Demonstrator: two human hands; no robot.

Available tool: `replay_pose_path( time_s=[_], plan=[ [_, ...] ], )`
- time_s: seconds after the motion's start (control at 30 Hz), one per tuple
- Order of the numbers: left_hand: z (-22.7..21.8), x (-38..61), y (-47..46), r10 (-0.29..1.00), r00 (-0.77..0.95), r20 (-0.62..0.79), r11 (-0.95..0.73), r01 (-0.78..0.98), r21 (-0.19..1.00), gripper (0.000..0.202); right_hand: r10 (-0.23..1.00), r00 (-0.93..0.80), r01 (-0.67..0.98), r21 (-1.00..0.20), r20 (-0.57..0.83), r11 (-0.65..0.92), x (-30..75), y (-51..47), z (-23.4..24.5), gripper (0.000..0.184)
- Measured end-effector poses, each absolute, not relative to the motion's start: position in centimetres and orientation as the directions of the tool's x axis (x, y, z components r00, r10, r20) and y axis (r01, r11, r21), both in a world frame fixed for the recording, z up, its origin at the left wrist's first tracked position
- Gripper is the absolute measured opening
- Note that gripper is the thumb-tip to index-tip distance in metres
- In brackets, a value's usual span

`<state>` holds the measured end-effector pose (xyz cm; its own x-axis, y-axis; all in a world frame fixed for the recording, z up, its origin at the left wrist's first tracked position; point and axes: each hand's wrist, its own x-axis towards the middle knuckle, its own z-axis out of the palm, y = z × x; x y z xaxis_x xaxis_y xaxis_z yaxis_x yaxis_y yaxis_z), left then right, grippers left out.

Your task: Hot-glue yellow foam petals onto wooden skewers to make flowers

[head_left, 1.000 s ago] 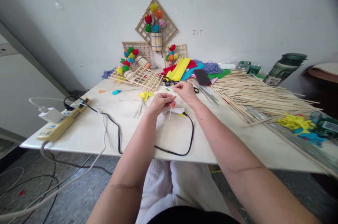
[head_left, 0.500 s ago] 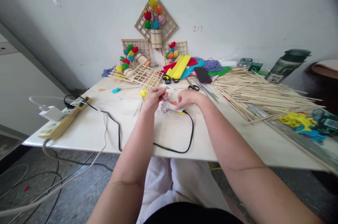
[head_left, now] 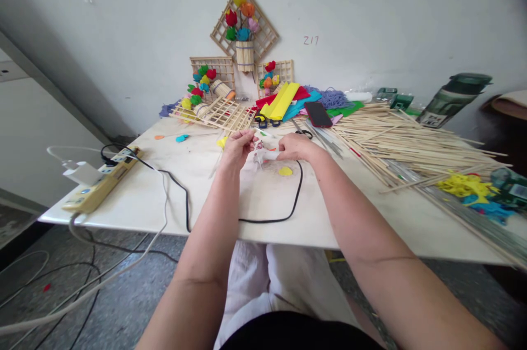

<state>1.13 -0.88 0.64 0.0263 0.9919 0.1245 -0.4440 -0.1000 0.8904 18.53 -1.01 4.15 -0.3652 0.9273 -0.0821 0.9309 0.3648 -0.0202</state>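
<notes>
Over the middle of the table, my left hand (head_left: 239, 148) is closed in a pinch on something small and thin that I cannot make out; reddish and whitish bits show below the fingertips. My right hand (head_left: 297, 148) is wrapped round a white hot glue gun (head_left: 270, 156), whose front end points left and sits close under the left fingertips. A black cord (head_left: 297, 196) trails from the right hand along the table. On the tabletop, a yellow paper petal (head_left: 285, 171) lies just below the right hand, and a yellow piece (head_left: 222, 142) is beside the left hand.
Stick lattices with paper flowers (head_left: 220, 114) stand at the back. Scissors (head_left: 303, 133), a phone (head_left: 318, 115) and crepe paper (head_left: 280, 101) lie beyond my hands. Wooden sticks (head_left: 403, 144) and a bottle (head_left: 453, 100) are right; a power strip (head_left: 102, 185) with cables is left.
My right hand has lifted the glue gun slightly and closed round its body, its front end now nearer the left fingertips. The yellow petal beneath shows fully. The left hand keeps its pinch.
</notes>
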Motion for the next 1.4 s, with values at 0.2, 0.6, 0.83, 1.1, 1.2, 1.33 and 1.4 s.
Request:
replay_pose_path(
  time_s=[0.2,0.6,0.83,1.1,1.2,1.33,1.4],
  plan=[
    [0.6,1.1,-0.8,0.991,0.039,0.131,-0.099,-0.456,0.884,0.019,0.926,-0.342,0.938,-0.005,-0.159,0.346,18.4,-1.0,3.8,0.031],
    [0.8,0.9,-0.9,0.994,-0.039,0.101,-0.107,-0.541,0.834,0.018,0.956,-0.280,0.936,-0.197,0.088,0.292,18.2,0.2,2.8,0.040],
    [0.8,0.9,-0.7,0.982,-0.140,0.124,-0.184,-0.596,0.782,0.016,0.966,-0.240,0.934,-0.248,0.094,0.256,15.2,3.9,4.7,0.026],
    [0.9,0.7,-1.3,0.962,-0.258,0.086,-0.232,-0.617,0.752,0.016,0.982,-0.185,0.980,-0.079,-0.035,0.181,10.9,10.3,3.3,0.039],
    [1.1,0.8,-1.5,0.956,-0.288,0.050,-0.235,-0.656,0.717,0.016,0.986,-0.151,0.988,-0.053,-0.064,0.148,10.1,11.7,2.2,0.039],
    [1.5,1.1,-1.9,0.962,-0.273,0.022,-0.220,-0.723,0.655,0.013,0.991,-0.123,0.992,-0.042,-0.044,0.121,9.8,13.0,1.4,0.042],
    [1.7,1.3,-2.1,0.959,-0.282,0.023,-0.232,-0.738,0.633,0.012,0.993,-0.113,0.993,-0.041,-0.044,0.112,9.8,13.5,1.2,0.042]
  ],
)
